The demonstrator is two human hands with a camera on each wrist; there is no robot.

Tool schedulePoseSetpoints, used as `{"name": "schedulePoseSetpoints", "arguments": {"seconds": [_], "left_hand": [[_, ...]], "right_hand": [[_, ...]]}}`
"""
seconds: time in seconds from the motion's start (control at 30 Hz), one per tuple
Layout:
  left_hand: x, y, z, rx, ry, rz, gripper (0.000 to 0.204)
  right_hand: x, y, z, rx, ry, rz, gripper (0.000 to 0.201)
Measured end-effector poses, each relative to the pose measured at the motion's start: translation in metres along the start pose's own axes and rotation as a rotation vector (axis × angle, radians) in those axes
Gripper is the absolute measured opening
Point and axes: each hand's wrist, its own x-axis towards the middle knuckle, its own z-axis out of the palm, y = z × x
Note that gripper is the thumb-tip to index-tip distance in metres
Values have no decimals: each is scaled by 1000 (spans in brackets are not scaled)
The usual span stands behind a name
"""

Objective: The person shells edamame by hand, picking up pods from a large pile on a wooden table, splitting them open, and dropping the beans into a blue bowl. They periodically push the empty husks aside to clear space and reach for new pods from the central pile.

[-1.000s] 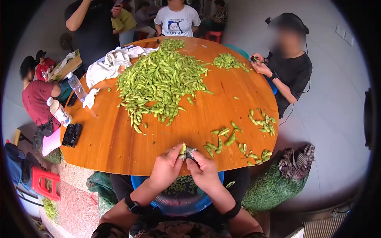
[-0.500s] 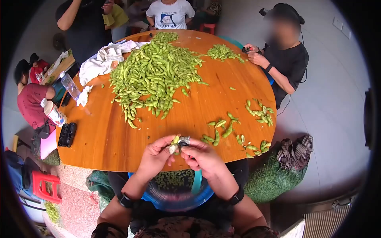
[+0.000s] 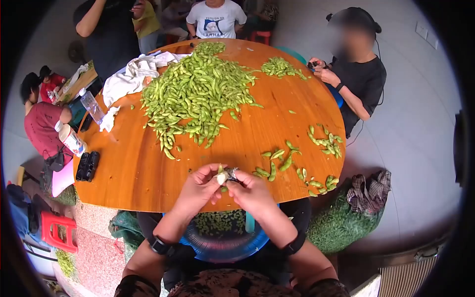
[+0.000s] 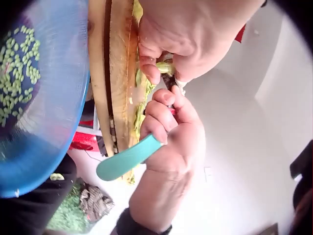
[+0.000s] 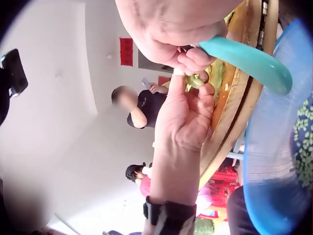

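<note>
My left hand pinches a green soybean pod between thumb and fingers, just above the table's near edge. A white covering wraps its thumb tip. My right hand meets it at the pod and grips a tool whose teal handle sticks out below the palm; its working end is hidden among the fingers. A grey wrapping shows at the right fingertips. Below both hands sits a blue basin with many shelled green beans in it.
A big heap of pods covers the middle of the round wooden table. Loose pods lie at the right. Bottles, a black case and white cloths line the left. A person sits at the right.
Both hands have shifted slightly left in the head view, and their grip on the pod has turned. The teal handle has come into clearer sight beneath the right hand.
</note>
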Motion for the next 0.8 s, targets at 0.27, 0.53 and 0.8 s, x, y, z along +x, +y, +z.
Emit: {"name": "schedulePoseSetpoints", "arguments": {"seconds": [0.27,0.53,0.8], "left_hand": [[1,-8,10,252,34,221,27],[3,-1,5,18,23,-24,24],[-1,-1,8,108,64,-93,24]], "right_hand": [[-9,1,8,56,132,-96,13],[-13,7,14,71,111,-128,9],[-20,-9,13,204,182,-119,8]]}}
